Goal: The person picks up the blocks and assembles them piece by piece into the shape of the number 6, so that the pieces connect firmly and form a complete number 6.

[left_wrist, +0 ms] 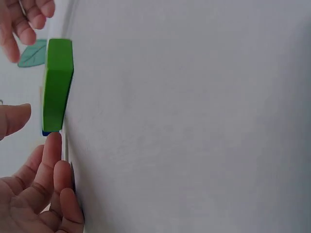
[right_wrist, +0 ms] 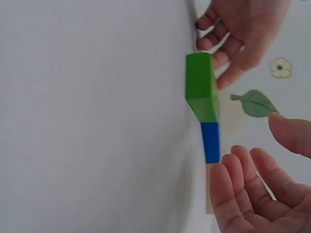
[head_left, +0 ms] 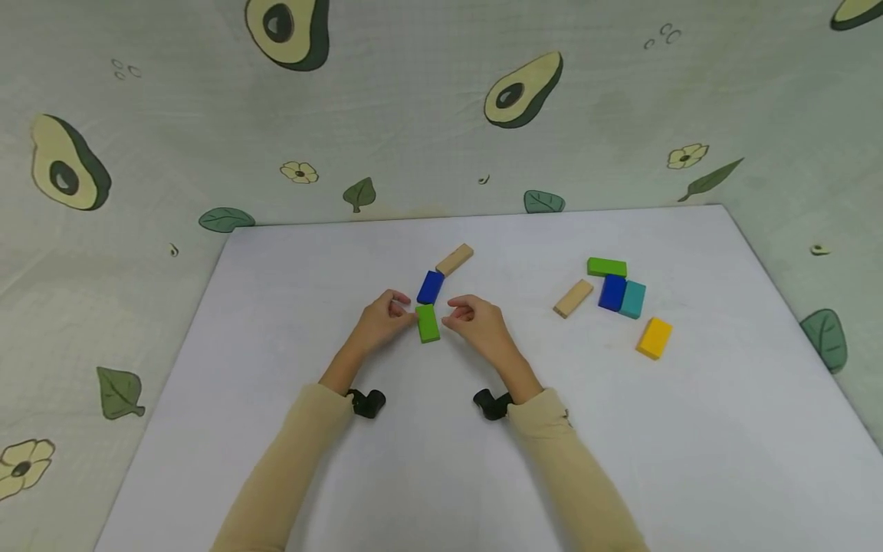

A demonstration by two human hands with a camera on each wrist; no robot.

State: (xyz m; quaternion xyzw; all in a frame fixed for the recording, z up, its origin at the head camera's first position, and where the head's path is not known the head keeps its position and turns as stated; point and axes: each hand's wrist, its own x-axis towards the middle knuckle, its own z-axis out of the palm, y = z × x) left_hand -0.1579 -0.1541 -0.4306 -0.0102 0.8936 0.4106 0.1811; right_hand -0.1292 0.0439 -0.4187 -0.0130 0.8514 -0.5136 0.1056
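A green block (head_left: 428,323) lies flat at the near end of a line of blocks. A blue block (head_left: 431,287) follows behind it, then a plain wooden block (head_left: 454,260) angled to the right. My left hand (head_left: 385,319) is at the green block's left side, fingertips right at its edge and thumb apart from the fingers (left_wrist: 50,155). On the other side, my right hand (head_left: 477,323) stands a small gap from the green block. Its fingers (right_wrist: 228,189) are loosely bent, the thumb held away, with nothing between them.
To the right lie a second wooden block (head_left: 573,299), another green block (head_left: 607,267), another blue block (head_left: 612,293), a teal block (head_left: 632,299) and a yellow block (head_left: 654,338). The white table (head_left: 441,475) ends at an avocado-patterned cloth (head_left: 414,115) behind.
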